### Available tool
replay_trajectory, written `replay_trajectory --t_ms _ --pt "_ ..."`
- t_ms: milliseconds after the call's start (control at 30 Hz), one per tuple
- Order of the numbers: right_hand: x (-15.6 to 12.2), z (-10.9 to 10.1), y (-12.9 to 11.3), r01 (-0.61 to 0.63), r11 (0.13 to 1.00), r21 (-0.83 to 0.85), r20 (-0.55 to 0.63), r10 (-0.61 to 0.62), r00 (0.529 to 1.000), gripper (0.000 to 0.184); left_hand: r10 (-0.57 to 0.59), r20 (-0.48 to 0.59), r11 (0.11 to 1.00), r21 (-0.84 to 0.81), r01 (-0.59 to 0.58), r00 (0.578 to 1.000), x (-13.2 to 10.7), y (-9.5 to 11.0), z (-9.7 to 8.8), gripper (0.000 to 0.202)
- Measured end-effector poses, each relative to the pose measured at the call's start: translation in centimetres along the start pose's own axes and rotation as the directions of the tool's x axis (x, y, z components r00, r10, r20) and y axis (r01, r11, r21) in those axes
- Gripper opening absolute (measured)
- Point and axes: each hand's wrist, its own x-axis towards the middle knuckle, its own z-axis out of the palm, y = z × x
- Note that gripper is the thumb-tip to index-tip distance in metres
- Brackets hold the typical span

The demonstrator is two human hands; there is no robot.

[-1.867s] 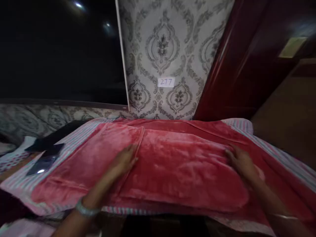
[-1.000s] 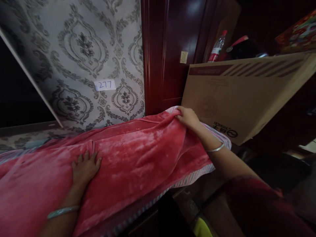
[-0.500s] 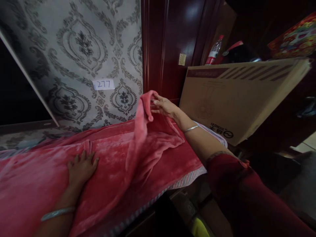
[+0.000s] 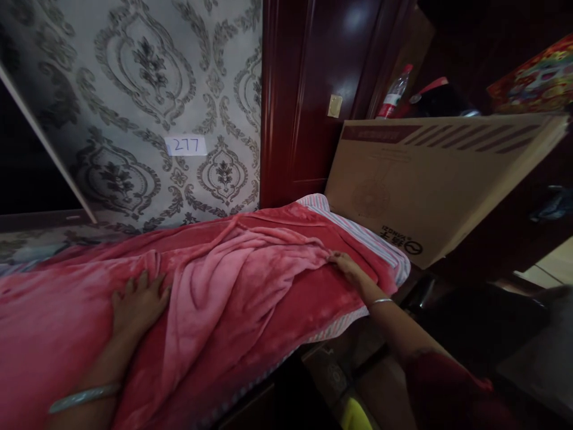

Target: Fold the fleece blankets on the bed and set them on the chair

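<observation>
Blanket [image 4: 233, 275] pressed on one side, pinched on the other.
The blanket is spread over the striped cloth [image 4: 364, 233], its upper fold bunched in creases between the hands. It is pressed by the left hand [image 4: 139, 301], palm down, fingers spread and nothing gripped; a tip of the fold is pinched in the fingers of the right hand [image 4: 347, 266]. The creases are probably best eased out by a low, even pull, with firm pressure under the left palm so that nothing is dragged.

A pale-green bangle [image 4: 85, 398], silver bangle [image 4: 382, 300] and dark-red sleeve [image 4: 447, 388] are worn.
</observation>
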Motion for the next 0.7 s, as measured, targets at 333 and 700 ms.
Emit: replay_trajectory --t_ms 333,700 --pt "6.5 -2.5 -11.2 0.469 0.871 -0.15 -0.125 -0.487 0.865 0.024 -0.01 0.02 0.998 0.057 0.008 1.0 -0.2 0.4 -0.6 0.059" --pt "6.4 -5.8 -2.2 0.069 0.941 -0.332 -0.099 -0.107 0.989 0.035 -0.027 0.037 0.995 0.096 0.023 0.999 -0.1 0.5 -0.6 0.06"
